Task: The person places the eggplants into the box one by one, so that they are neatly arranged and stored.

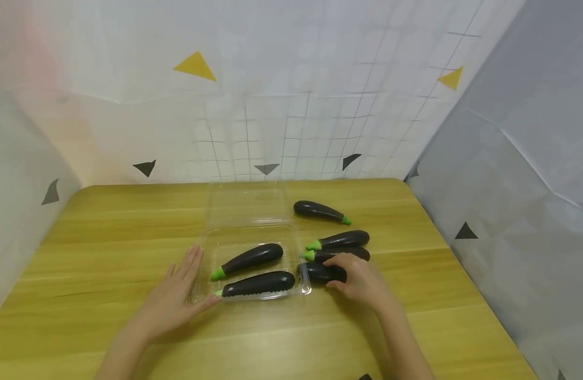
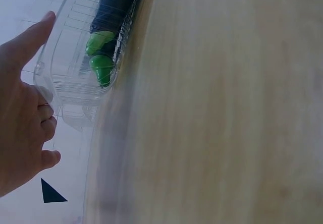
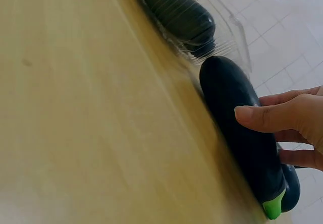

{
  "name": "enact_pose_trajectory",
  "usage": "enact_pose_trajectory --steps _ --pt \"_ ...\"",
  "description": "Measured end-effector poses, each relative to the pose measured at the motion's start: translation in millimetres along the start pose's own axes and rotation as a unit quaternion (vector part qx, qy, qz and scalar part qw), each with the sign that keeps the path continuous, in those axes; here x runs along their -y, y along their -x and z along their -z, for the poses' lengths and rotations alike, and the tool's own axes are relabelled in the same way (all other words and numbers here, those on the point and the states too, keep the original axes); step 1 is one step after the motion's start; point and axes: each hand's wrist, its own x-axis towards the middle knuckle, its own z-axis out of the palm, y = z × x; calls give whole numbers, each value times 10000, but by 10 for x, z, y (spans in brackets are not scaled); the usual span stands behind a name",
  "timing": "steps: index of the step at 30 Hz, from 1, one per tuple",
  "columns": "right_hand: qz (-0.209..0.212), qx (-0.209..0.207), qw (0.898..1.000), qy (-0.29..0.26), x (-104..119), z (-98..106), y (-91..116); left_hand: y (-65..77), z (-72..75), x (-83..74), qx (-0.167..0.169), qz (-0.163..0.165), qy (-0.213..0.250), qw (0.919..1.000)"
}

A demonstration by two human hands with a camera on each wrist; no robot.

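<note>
A clear plastic clamshell container point(image 1: 247, 227) lies with its lid folded back. Two dark eggplants with green stems, a rear eggplant point(image 1: 253, 257) and a front eggplant point(image 1: 260, 283), lie side by side in its base. My left hand point(image 1: 174, 295) is spread at the container's left front corner, fingers along the left side and thumb at the front rim. My right hand point(image 1: 360, 277) pinches another eggplant point(image 3: 237, 118) between thumb and fingers, just right of the container. Its rounded end points toward the container wall, and its green stem point(image 3: 274, 206) shows in the right wrist view.
Behind the right hand lie two more eggplants, a nearer eggplant point(image 1: 345, 254) and a farther eggplant point(image 1: 345, 239). A single eggplant point(image 1: 317, 209) rests beside the lid. White sheeting with triangle marks point(image 1: 196, 66) stands behind the wooden table point(image 1: 130, 221) and along its sides.
</note>
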Motion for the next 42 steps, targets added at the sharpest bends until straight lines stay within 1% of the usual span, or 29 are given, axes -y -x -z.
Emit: enact_pose_trajectory --steps 6,13,19,27,33,38,42 --pt "61 -75 9999 38 -14 -31 21 1 17 -20 4 -37 35 10000" --pt "-78 73 9998 175 1 -49 66 -3 17 -9 14 -50 48 10000" --pt "-149 119 9998 86 -1 -95 137 6 10 -13 -10 -58 68 10000" --pt "-41 -39 10000 75 4 -122 175 9 8 -19 -33 -70 -27 10000" --pt "-32 -105 9999 60 -14 -116 201 10 4 -14 9 -34 12 10000" --pt "-99 -344 9994 30 -38 -80 233 7 -3 -7 25 -27 25 10000" --pt "-71 -461 9989 73 -45 -37 248 0 -1 -2 -2 -15 83 10000"
